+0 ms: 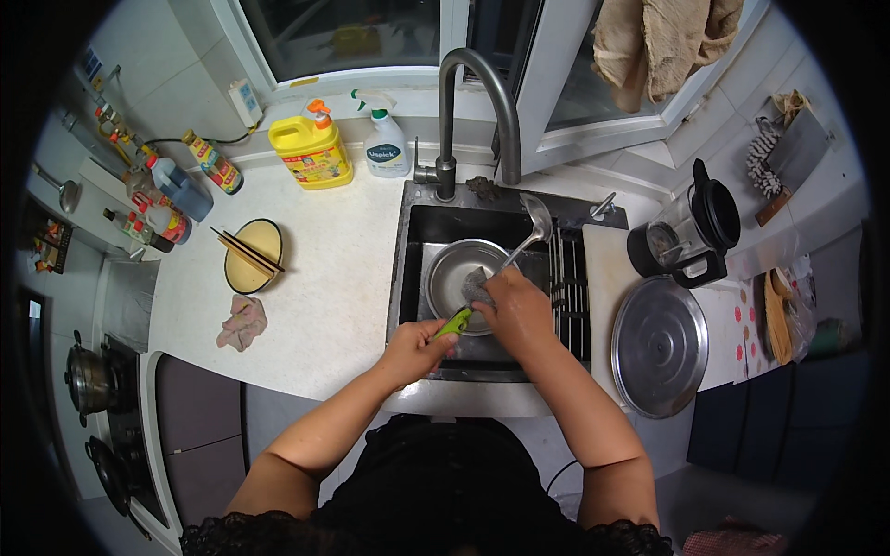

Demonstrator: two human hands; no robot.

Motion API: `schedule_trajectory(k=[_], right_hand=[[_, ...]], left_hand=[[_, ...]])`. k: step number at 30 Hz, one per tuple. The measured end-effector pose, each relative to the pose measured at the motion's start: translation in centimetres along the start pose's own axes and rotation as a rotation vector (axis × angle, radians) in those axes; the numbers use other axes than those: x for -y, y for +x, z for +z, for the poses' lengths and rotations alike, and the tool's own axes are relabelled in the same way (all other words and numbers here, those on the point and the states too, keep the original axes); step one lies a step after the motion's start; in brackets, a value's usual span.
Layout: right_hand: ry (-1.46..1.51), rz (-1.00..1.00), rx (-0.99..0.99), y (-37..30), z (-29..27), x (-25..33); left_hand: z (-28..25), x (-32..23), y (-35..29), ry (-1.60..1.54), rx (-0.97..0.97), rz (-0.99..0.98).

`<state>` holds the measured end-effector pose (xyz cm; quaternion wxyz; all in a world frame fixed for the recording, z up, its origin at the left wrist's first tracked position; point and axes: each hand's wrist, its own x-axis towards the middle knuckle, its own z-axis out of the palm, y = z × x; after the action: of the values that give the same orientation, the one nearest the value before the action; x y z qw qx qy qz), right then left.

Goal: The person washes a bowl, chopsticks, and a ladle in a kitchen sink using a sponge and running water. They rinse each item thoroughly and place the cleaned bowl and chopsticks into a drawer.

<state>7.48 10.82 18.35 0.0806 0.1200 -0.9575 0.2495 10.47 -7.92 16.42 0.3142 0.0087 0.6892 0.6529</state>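
Over the sink (397, 278), my left hand (414, 352) is closed round the bright green handle (454, 324) of a small utensil, its working end hidden by my right hand. My right hand (515, 310) is closed on a grey scrubbing cloth (476, 285), pressed near the far end of that handle. Below both hands a round steel basin (445, 264) stands in the sink. A metal ladle (535, 222) slants up beyond my right hand with its bowl end toward the faucet; whether my fingers touch its handle I cannot tell.
The tall grey faucet (447, 111) arches behind the sink. A dark rack (567, 287) covers the sink's right side. Right of it are a steel lid (660, 345) and a blender jug (686, 227). At left sit a yellow bowl (243, 269) with chopsticks, a pink rag (243, 324) and several bottles.
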Motion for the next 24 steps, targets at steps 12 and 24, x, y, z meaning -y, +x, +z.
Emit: schedule_trajectory(k=[12,24], right_hand=[[-0.144,-0.233,-0.092,-0.1,1.2,-0.9],[-0.141,-0.414,0.026,0.0,1.0,-2.4]], left_hand=[[0.1,-0.1,0.4,-0.102,-0.019,-0.137],[-0.1,-0.3,1.0,-0.168,0.104,-0.194]])
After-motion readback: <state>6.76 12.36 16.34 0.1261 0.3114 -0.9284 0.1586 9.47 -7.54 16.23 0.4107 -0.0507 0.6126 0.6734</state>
